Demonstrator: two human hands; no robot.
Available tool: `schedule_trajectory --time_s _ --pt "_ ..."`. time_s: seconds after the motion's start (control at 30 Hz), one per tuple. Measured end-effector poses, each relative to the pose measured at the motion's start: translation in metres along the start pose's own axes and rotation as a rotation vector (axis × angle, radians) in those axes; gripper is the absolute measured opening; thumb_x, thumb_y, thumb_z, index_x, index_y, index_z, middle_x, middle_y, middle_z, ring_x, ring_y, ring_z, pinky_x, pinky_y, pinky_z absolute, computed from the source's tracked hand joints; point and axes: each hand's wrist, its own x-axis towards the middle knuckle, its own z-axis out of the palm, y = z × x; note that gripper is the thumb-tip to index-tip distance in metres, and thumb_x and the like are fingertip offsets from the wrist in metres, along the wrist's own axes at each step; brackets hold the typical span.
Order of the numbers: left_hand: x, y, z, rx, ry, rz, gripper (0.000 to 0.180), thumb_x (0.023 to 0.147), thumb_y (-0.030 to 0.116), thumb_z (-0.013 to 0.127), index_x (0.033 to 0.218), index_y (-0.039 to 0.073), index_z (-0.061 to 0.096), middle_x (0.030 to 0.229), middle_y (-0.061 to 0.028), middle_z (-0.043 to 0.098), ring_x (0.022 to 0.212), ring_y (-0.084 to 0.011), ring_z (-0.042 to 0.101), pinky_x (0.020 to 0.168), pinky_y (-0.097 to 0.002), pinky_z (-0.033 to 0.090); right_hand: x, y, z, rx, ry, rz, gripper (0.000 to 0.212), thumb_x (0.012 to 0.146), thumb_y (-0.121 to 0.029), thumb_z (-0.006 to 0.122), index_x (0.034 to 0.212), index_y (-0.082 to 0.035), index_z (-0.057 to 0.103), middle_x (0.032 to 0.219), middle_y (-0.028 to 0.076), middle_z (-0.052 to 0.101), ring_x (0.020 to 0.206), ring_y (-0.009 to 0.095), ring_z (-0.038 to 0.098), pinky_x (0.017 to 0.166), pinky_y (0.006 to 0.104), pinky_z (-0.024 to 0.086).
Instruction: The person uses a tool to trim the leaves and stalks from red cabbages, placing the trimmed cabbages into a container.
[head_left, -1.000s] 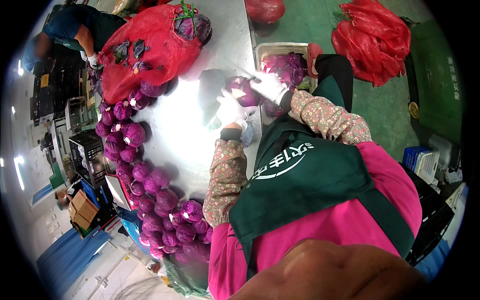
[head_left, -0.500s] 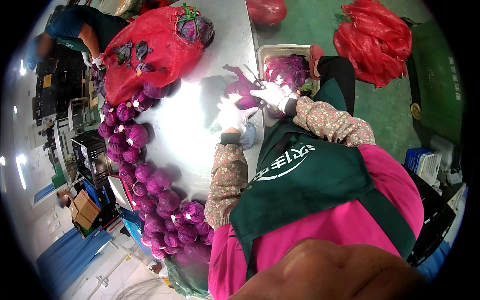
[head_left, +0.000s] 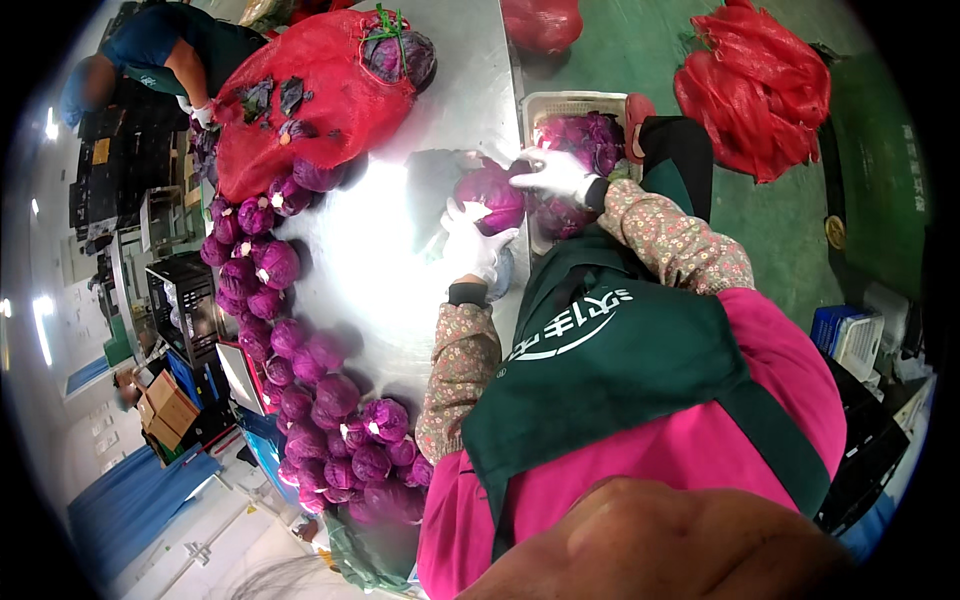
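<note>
Metal table [head_left: 465, 85] spans 12 round to 7 o'clock in my remote view, bearing heaped cabbages [head_left: 335, 395] from 10 to 7 and a red mesh bag [head_left: 340, 70] at 11, with a pale crate [head_left: 572, 97] at 1 and the handled cabbage [head_left: 490, 190] at 12. The left hand [head_left: 472, 245] cups its 7 o'clock side, thumb spread, and the right hand [head_left: 560, 174] meets its 2 o'clock edge, whether pinching anything I cannot tell; I judge steady left-hand support and small turns best. I count over twenty heaped cabbages, one bag on the table, one crate, one handled cabbage, two hands.

Left hand [head_left: 472, 248], right hand [head_left: 560, 176] at cabbage [head_left: 490, 192] (purple).
</note>
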Motion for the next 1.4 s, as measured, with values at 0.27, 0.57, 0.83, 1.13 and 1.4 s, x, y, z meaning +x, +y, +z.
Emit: schedule_trajectory --time_s 0.27,0.57,0.83,1.13,1.4 --pt "0.008 -0.019 0.013 -0.169 0.084 0.082 0.12 0.068 0.045 0.091 0.155 0.001 0.021 0.152 -0.0275 0.034 0.13 -0.0433 0.051 0.107 -0.0453 0.046 -0.002 -0.045 0.007 -0.216 -0.057 -0.184 0.07 0.078 -0.044 0.074 0.135 -0.006 0.062 0.111 0.021 0.072 0.103 0.035 0.07 0.093 0.0385 0.054" --pt "0.006 0.015 -0.001 -0.04 -0.001 0.097 0.117 0.066 0.046 0.091 0.154 0.005 0.026 0.15 -0.027 0.036 0.129 -0.0426 0.052 0.103 -0.0461 0.049 0.0 -0.011 0.002 -0.28 0.005 -0.209 0.052 0.076 -0.029 0.069 0.122 -0.005 0.068 0.099 0.025 0.072 0.095 0.038 0.07 0.089 0.0411 0.056" --pt "0.025 0.009 -0.023 0.174 -0.107 0.456 0.119 0.059 0.038 0.095 0.156 0.015 0.029 0.153 -0.0258 0.035 0.131 -0.0411 0.051 0.101 -0.0458 0.051 0.002 0.065 -0.024 -0.123 0.322 0.132 0.059 0.084 -0.042 0.069 0.133 -0.01 0.064 0.115 0.02 0.071 0.104 0.033 0.07 0.092 0.0387 0.054" --pt "0.012 -0.023 0.026 -0.231 -0.021 0.245 0.131 0.065 0.029 0.091 0.156 -0.009 0.005 0.161 -0.0292 0.02 0.144 -0.0406 0.036 0.117 -0.0413 0.035 -0.012 0.013 0.009 0.037 0.02 -0.001 0.059 0.087 -0.044 0.075 0.129 -0.003 0.066 0.109 0.013 0.073 0.091 0.017 0.067 0.083 0.0292 0.052" --pt "0.009 0.024 0.01 -0.317 0.016 0.086 0.126 0.062 0.022 0.096 0.155 -0.006 0.015 0.158 -0.0252 0.027 0.143 -0.0393 0.037 0.118 -0.0396 0.035 -0.024 0.0 -0.008 -0.375 0.258 -0.163 0.053 0.097 -0.054 0.052 0.123 -0.01 0.065 0.096 0.022 0.071 0.086 0.041 0.07 0.078 0.0497 0.055"
